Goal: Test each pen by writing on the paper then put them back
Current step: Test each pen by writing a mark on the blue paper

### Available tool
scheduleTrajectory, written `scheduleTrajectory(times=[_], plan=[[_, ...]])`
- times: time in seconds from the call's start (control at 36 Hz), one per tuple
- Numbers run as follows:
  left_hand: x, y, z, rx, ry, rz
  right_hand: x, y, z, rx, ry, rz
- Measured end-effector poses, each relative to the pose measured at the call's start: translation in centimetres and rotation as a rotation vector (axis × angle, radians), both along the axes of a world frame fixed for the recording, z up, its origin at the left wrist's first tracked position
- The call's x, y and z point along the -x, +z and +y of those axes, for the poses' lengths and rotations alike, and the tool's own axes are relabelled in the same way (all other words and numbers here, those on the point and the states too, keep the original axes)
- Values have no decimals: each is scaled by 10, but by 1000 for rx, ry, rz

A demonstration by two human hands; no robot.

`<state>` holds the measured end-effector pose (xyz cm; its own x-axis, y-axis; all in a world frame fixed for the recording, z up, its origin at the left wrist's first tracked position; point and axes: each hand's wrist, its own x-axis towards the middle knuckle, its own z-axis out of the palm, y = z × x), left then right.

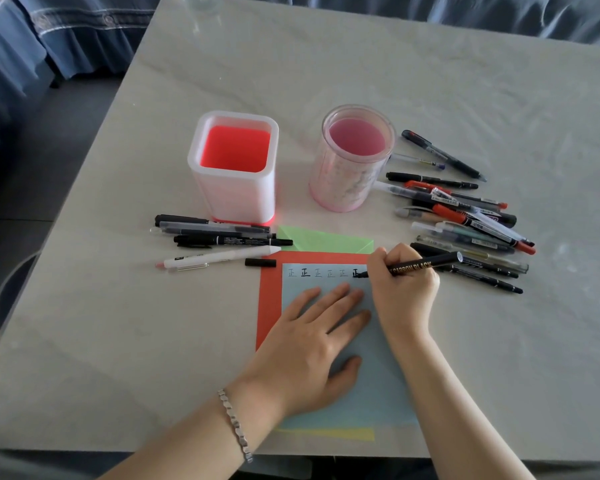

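Head view: right hand (404,289) pinches the black marker (426,263); left hand (312,337), fingers spread, presses the blue paper (361,393). Light, short strokes should avoid smearing.

Looks like a home, living or dining area. Table (361,81) wears a wrinkled, glossy pale cover. Behind it hang blue fabric covers (84,39) with a patterned band and pleated skirt, over furniture I can't identify. Dark tiled floor (42,161). Household stationery clutter: square white pen holder (234,199), round pink pen holder (340,188), loose pens (471,225), coloured paper sheets (371,393).
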<state>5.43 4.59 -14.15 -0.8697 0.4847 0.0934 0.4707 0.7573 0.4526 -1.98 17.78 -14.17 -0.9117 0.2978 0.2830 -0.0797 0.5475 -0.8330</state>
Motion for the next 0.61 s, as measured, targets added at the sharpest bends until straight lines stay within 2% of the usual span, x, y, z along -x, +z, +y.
scheduleTrajectory(times=[0.31, 0.61], plan=[[0, -1, 0, -15, 2, 17, 1, 1, 0, 25, -97, -11], [0, -3, -1, -10, -9, 50, -7, 20, 1, 323, -140, -89]])
